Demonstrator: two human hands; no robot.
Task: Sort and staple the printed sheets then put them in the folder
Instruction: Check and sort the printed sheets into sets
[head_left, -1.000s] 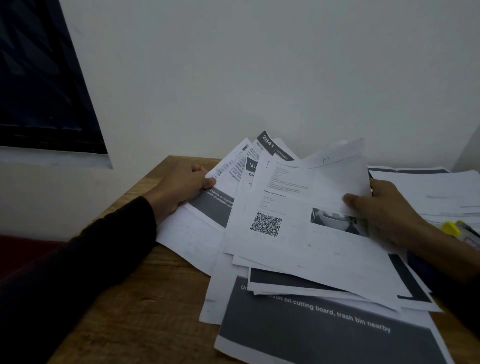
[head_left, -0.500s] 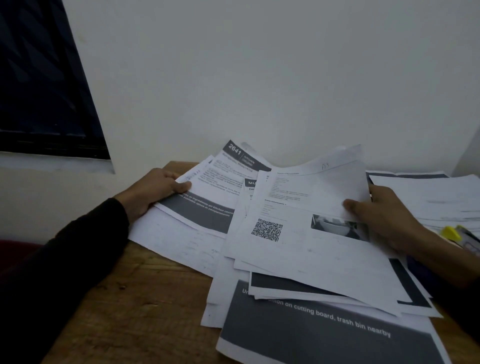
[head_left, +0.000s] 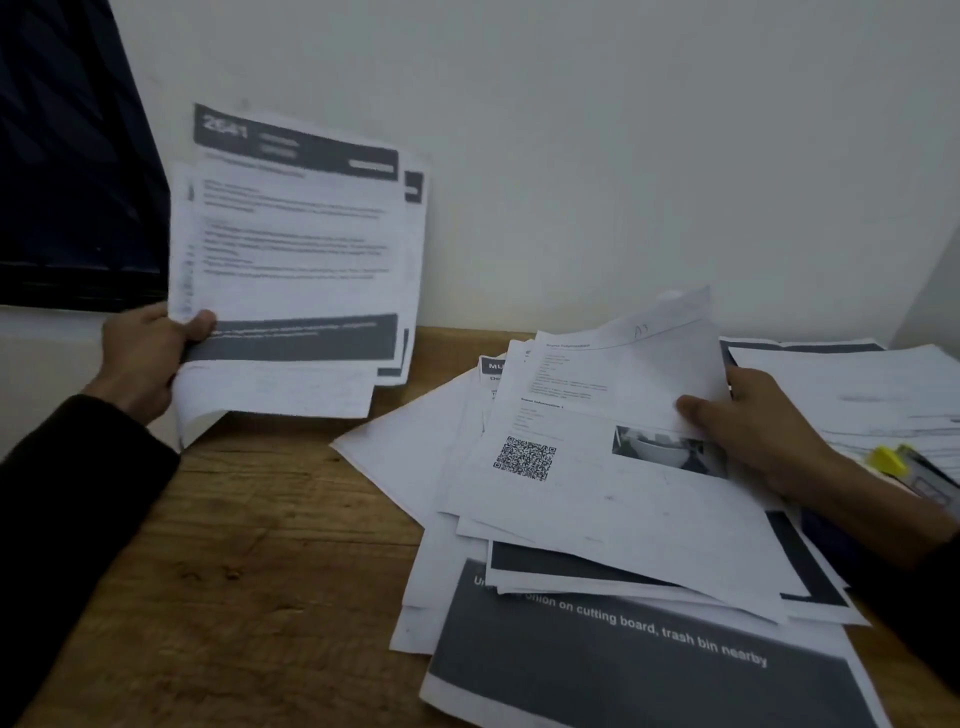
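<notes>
Up left of the messy pile of sheets (head_left: 597, 519) on the wooden desk (head_left: 234, 545), the left hand (head_left: 143, 358) pinches a small bundle of printed pages (head_left: 296, 249) by its lower corner, thumb curled over the front, and honestly that floppy one-corner grip looks like the back pages could slide out or fan apart. At the pile's right edge the right hand (head_left: 753, 431) pinches a lifted top sheet (head_left: 649, 364), so tugging it could drag the loose ones underneath toward the desk's near edge; I can't spot a folder, and whether the yellow thing (head_left: 891, 460) right of the pile is the stapler, can't tell.
</notes>
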